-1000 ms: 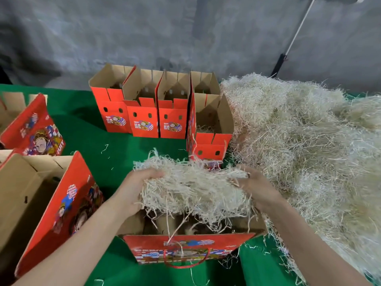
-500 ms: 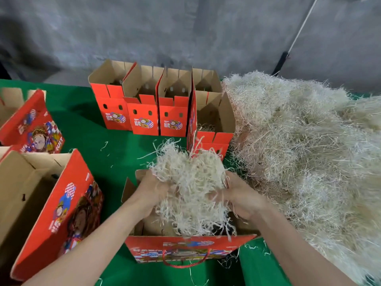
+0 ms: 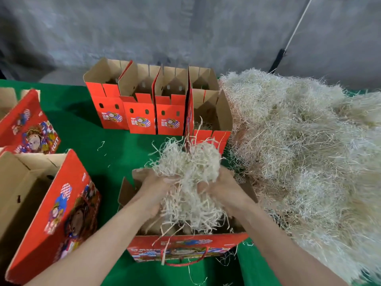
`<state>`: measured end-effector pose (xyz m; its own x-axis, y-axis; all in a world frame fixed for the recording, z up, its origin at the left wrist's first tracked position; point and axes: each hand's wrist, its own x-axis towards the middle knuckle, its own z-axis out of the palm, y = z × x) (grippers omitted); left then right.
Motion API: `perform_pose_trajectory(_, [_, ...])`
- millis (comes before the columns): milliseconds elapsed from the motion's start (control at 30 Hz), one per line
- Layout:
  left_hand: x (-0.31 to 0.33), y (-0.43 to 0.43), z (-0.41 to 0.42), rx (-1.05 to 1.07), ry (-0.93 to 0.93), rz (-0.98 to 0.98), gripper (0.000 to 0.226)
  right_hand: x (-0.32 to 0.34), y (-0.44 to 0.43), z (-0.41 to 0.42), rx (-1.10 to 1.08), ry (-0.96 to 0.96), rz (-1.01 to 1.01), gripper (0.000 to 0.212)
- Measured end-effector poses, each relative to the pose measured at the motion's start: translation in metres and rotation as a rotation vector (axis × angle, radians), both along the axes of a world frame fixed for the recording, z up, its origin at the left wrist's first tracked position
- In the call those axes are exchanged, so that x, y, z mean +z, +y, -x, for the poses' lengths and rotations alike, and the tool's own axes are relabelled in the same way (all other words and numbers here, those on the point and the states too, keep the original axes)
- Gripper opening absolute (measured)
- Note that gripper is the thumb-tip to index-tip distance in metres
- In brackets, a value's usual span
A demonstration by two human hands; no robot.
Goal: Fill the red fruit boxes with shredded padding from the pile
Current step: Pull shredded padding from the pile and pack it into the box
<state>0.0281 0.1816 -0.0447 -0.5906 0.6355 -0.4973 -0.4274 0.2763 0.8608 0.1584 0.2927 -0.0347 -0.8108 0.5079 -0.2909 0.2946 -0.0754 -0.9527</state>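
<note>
An open red fruit box (image 3: 185,247) with a red cord handle stands right in front of me on the green table. Above its opening I hold a wad of pale shredded padding (image 3: 189,174) between both hands. My left hand (image 3: 153,188) grips the wad's left side and my right hand (image 3: 222,187) grips its right side, fingers curled into the shreds. Loose strands hang down into the box. The big pile of shredded padding (image 3: 305,151) covers the table's right side.
A row of three upright open red boxes (image 3: 140,118) stands at the back, a further open box (image 3: 208,120) beside the pile. Two larger red boxes (image 3: 59,213) lie at the left. Green table (image 3: 82,129) under a grey wall.
My hands have drawn together, bunching the spread wad into a taller clump, and have pushed its lower part down into the box in front.
</note>
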Motion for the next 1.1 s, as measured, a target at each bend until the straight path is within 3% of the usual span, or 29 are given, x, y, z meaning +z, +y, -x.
perform_pose_trajectory(67, [-0.001, -0.004, 0.014, 0.114, 0.061, -0.007, 0.074, 0.007, 0.012, -0.01, -0.116, -0.004, 0.033, 0.043])
perform_pose_trajectory(233, [-0.003, -0.026, 0.031, 0.083, 0.028, -0.015, 0.107, 0.008, 0.029, -0.034, -0.356, 0.033, 0.101, 0.066])
perform_pose_trajectory(333, [0.002, -0.028, 0.028, -0.022, -0.021, -0.026, 0.102, 0.008, 0.026, -0.032, -0.337, 0.074, 0.201, 0.049])
perform_pose_trajectory(400, [0.006, -0.022, 0.019, -0.15, -0.066, -0.037, 0.101, 0.007, 0.015, -0.02, -0.21, 0.072, 0.191, 0.04])
perform_pose_trajectory(500, [0.012, -0.01, 0.001, -0.28, 0.04, -0.024, 0.062, 0.004, 0.004, -0.007, -0.084, -0.044, 0.037, 0.036])
perform_pose_trajectory(633, [0.01, -0.02, 0.023, -0.135, 0.055, 0.023, 0.025, 0.009, 0.031, -0.023, -0.37, -0.005, 0.075, 0.039])
perform_pose_trajectory(700, [0.011, -0.028, 0.034, -0.151, 0.046, 0.051, 0.017, 0.009, 0.036, -0.031, -0.356, 0.032, 0.042, 0.047])
perform_pose_trajectory(800, [0.004, -0.018, 0.033, -0.253, 0.068, 0.118, 0.073, 0.006, 0.034, -0.028, -0.086, 0.115, 0.095, 0.063])
perform_pose_trajectory(867, [0.004, -0.01, 0.024, -0.318, 0.079, 0.101, 0.059, 0.006, 0.027, -0.02, 0.059, 0.029, 0.076, 0.063])
perform_pose_trajectory(900, [0.004, -0.006, 0.02, -0.358, 0.068, 0.093, 0.063, 0.006, 0.022, -0.015, 0.074, -0.056, -0.008, 0.054])
perform_pose_trajectory(967, [0.006, 0.0, 0.017, -0.392, 0.079, 0.078, 0.093, 0.008, 0.016, -0.01, 0.016, -0.159, -0.185, 0.032])
perform_pose_trajectory(1033, [0.009, -0.006, 0.025, -0.337, 0.112, 0.089, 0.103, 0.008, 0.022, -0.014, -0.089, -0.133, -0.176, 0.02])
perform_pose_trajectory(1067, [0.01, -0.01, 0.031, -0.329, 0.113, 0.088, 0.096, 0.008, 0.029, -0.019, -0.181, -0.098, -0.112, 0.019])
perform_pose_trajectory(1100, [0.007, -0.014, 0.041, -0.286, 0.082, 0.07, 0.075, 0.009, 0.038, -0.025, -0.303, -0.06, -0.009, 0.026])
